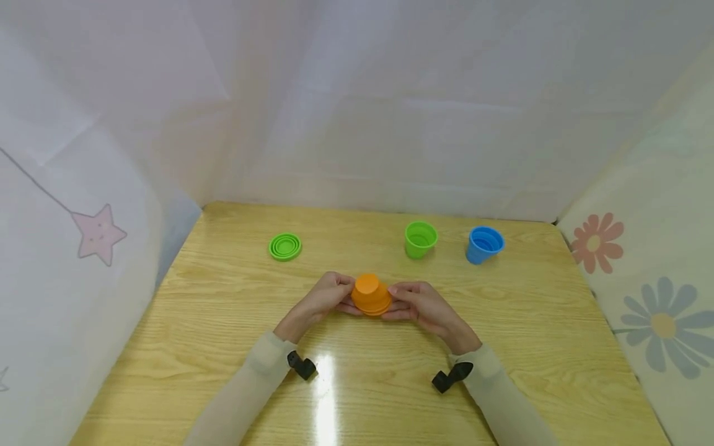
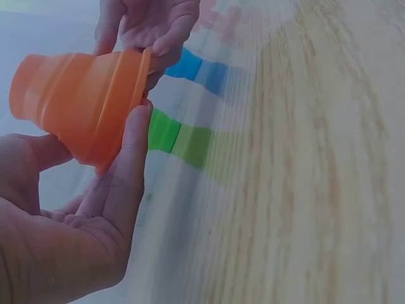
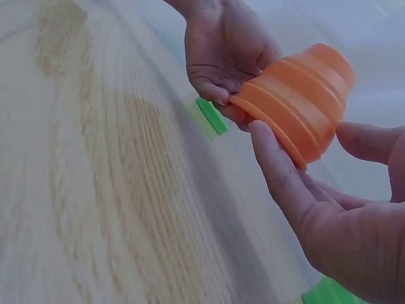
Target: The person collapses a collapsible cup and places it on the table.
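Tabletop (image 1: pixel 162 347) of yellowish wood grain is carrying work seemingly more than halfway along. Above it, the left hand (image 1: pixel 325 294) and right hand (image 1: pixel 422 306) are gripping the tapered, tiered, rubbery-looking orange cup (image 1: pixel 370 298), holding it base up, its tiers apparently extending unevenly. Each thumb is pressing the cup's wall while partly bent fingers are supporting its rim, so it is sitting between both hands' fingertips. Beyond, a ribbed, rubbery-looking blue cup (image 1: pixel 480 251) and a similar bright-green cup (image 1: pixel 419 241) are standing extended, apparently finished; a flat, ringed green disc (image 1: pixel 285 247) is lying collapsed, seemingly left to do.
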The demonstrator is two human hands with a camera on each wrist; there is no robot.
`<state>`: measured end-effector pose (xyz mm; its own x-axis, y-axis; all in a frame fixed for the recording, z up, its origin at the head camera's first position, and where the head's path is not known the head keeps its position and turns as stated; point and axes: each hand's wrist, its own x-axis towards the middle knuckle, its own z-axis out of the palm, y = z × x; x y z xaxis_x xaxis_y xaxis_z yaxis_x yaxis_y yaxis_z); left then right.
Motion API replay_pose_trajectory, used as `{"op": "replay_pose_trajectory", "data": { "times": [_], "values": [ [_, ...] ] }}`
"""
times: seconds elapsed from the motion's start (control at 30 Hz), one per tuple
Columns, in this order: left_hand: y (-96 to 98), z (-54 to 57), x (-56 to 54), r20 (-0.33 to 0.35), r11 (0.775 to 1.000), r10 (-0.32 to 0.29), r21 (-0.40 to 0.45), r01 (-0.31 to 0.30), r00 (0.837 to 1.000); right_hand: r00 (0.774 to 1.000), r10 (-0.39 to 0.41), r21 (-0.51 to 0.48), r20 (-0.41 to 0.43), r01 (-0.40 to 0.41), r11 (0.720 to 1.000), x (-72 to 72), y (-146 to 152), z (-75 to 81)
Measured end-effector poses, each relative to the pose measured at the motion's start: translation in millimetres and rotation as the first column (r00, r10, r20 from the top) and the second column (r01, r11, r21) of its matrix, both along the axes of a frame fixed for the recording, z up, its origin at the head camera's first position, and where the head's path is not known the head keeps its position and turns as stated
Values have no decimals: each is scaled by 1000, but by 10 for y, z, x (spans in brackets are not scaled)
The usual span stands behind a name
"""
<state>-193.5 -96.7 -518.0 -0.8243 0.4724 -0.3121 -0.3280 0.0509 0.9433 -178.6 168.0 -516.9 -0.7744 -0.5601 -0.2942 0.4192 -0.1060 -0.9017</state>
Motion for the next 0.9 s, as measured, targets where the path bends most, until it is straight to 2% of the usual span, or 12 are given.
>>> {"op": "replay_pose_trajectory", "data": {
  "times": [0.13, 0.4, 0.67, 0.9],
  "values": [
    [-4, -9, 8, -23, 1000, -5, -1, 5, 1000, 1000, -12, 2, 0, 12, 1000, 18, -21, 3],
    [-17, -13, -2, -39, 999, -26, -21, 26, 999, 999, -22, -56, 48, 24, 998, 26, -40, -44],
    [16, -15, 6, -56, 997, -12, -71, 8, 998, 998, -26, 21, 57, 25, 999, 39, -43, -59],
    [43, -27, -8, -75, 995, -13, -101, 5, 997, 999, -40, 76, 2, 40, 996, 44, -68, -48]
  ]
}}
